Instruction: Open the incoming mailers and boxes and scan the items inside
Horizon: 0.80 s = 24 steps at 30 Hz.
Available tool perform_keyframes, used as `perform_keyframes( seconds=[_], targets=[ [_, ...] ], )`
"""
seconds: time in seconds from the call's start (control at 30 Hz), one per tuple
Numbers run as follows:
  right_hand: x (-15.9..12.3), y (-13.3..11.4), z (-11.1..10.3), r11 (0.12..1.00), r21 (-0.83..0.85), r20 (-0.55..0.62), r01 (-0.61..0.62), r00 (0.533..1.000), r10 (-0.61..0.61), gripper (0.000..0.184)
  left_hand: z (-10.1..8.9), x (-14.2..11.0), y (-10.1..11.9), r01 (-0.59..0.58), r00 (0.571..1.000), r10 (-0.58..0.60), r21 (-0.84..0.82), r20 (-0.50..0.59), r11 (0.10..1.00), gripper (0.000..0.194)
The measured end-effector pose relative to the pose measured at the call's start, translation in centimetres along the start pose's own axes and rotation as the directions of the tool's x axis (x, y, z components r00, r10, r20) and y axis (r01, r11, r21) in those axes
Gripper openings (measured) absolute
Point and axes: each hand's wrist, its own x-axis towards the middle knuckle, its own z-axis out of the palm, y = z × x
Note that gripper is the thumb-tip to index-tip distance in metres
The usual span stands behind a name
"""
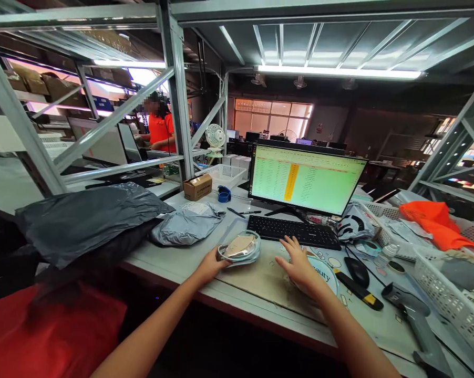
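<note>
In the head view my left hand [209, 266] is closed around the near left edge of a small clear pouch [240, 248] with pale blue trim and something beige inside. The pouch is at the front of the desk, just short of the black keyboard [294, 231]. My right hand [298, 262] hovers with its fingers spread and nothing in them. Beneath its wrist is a clear, blue-rimmed item [324, 273] lettered "eauty", partly hidden by the forearm. Close to this hand are a yellow-and-black box cutter [359, 290] and a black mouse [357, 271].
A monitor [308, 176] showing a spreadsheet stands behind the keyboard. Grey mailer bags [187, 224] and a small brown carton [198, 187] are to the left. At right are a barcode scanner [412, 310] and white baskets [445, 294]. A co-worker [160, 126] is beyond the rack.
</note>
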Motion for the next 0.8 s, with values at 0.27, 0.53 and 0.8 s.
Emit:
perform_keyframes(
  seconds=[0.27, 0.53, 0.8],
  targets=[
    [2.4, 0.0, -0.5, 0.892, 0.392, -0.154, 0.223, 0.972, -0.176, 0.081, 7.9, 1.8, 4.5, 0.09, 0.994, -0.058, -0.379, 0.094, 0.921, 0.072],
    [1.5, 2.9, -2.4, 0.726, 0.635, -0.536, 0.265, 0.828, 0.167, 0.071, 16.7, 8.3, 4.9, 0.019, 0.869, 0.252, -0.537, 0.426, 0.843, 0.083],
    [0.8, 2.8, -3.2, 0.888, 0.407, -0.509, 0.213, 0.86, 0.027, 0.061, 15.5, 9.2, 1.5, -0.167, 0.931, 0.243, -0.275, 0.273, 0.947, 0.113]
  ],
)
